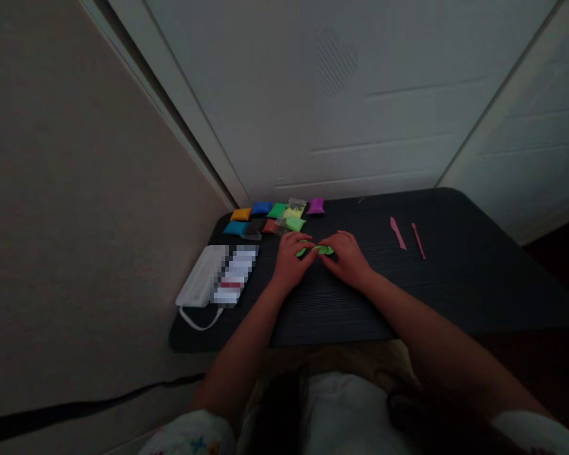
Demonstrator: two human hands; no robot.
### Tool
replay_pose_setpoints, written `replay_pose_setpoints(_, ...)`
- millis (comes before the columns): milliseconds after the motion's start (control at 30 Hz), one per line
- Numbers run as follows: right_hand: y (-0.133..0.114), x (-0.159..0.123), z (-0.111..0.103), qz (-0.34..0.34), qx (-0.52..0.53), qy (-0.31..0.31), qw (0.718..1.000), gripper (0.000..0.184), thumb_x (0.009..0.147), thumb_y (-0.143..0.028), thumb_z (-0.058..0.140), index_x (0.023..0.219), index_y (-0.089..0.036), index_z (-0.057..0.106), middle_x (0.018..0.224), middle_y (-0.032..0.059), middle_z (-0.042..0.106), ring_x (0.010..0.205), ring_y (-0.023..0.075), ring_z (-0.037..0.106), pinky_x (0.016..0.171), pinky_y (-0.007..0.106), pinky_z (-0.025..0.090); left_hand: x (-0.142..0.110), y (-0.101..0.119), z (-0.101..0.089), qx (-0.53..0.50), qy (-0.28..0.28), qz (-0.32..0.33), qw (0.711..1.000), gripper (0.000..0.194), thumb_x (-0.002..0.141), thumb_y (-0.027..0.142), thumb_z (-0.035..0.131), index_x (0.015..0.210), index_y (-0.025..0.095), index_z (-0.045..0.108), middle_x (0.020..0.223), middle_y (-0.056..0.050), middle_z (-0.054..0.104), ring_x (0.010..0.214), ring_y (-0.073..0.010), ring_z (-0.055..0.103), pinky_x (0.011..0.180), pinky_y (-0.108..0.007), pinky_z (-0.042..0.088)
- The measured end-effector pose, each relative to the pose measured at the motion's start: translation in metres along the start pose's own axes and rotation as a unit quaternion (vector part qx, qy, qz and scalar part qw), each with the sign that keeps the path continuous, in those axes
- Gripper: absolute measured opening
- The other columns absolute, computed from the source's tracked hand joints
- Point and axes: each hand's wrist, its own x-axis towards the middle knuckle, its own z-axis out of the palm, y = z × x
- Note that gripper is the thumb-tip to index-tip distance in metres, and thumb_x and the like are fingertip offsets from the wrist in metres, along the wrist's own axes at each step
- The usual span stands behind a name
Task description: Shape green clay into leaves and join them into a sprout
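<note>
Bright green modelling clay [322,250] lies between my two hands, low over the dark table. My left hand [291,259] has its thumb and fingers closed around the left part of the clay. From the other side my right hand [348,259] pinches the right part. Fingers cover much of the clay, so its full shape is hidden. Just beyond my left hand lies a light green packet [294,224], close to a red packet [270,226].
Several coloured packets, among them a purple one [316,206] and an orange one [241,215], lie along the table's [464,278] back left. A white power bank [203,278] is cabled to a phone [236,276] at left. Pink modelling tools, a knife [398,233] and a stick [418,241], lie right.
</note>
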Motion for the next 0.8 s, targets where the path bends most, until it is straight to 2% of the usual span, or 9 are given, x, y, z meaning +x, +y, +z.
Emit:
replay_pose_setpoints(233,-0.004,0.001,-0.006,0.002,0.025,0.027,0.999,0.029,0.076,-0.030,0.052,0.104,-0.021,0.050,0.097,0.0050,0.060,0.095,0.0176,0.052,0.096,0.042,0.027,-0.005,-0.004,0.001,0.001,0.037,-0.032,0.999,0.012,0.075,0.028,0.055,0.080,0.021,0.063,0.090,-0.003,0.060,0.097,-0.0172,0.048,0.089,-0.038,0.038)
replay_pose_setpoints(367,-0.004,0.001,-0.007,0.015,0.011,0.032,0.999,0.023,0.079,-0.031,0.049,0.099,-0.021,0.054,0.093,0.0043,0.061,0.093,0.0167,0.052,0.098,0.041,0.024,-0.009,-0.005,0.000,0.027,0.062,-0.033,0.997,0.012,0.075,0.028,0.056,0.082,0.023,0.064,0.093,-0.002,0.060,0.100,-0.0181,0.045,0.091,-0.039,0.035)
replay_pose_setpoints(533,-0.004,0.003,-0.005,0.016,0.000,0.024,1.000,0.014,0.079,-0.028,0.049,0.090,-0.023,0.058,0.087,0.0018,0.061,0.089,0.0151,0.053,0.097,0.041,0.024,-0.012,0.001,-0.001,0.037,0.060,-0.031,0.997,0.012,0.075,0.027,0.056,0.084,0.024,0.064,0.094,-0.002,0.061,0.100,-0.0189,0.045,0.091,-0.040,0.035)
replay_pose_setpoints(667,-0.007,0.014,-0.006,0.011,0.003,0.034,0.999,0.013,0.079,-0.026,0.050,0.089,-0.024,0.058,0.087,0.0014,0.062,0.088,0.0151,0.054,0.096,0.041,0.026,-0.012,0.001,-0.003,0.023,0.055,-0.058,0.997,0.021,0.075,0.030,0.055,0.094,0.024,0.060,0.100,-0.002,0.058,0.102,-0.0184,0.044,0.092,-0.038,0.035)
replay_pose_setpoints(800,-0.014,0.022,-0.004,0.020,0.018,0.050,0.998,0.013,0.079,-0.025,0.050,0.089,-0.023,0.057,0.087,0.0020,0.062,0.089,0.0156,0.054,0.096,0.041,0.026,-0.012,-0.003,-0.004,0.024,0.076,-0.073,0.994,0.016,0.076,0.029,0.054,0.089,0.023,0.061,0.097,-0.003,0.058,0.101,-0.0186,0.045,0.090,-0.039,0.036)
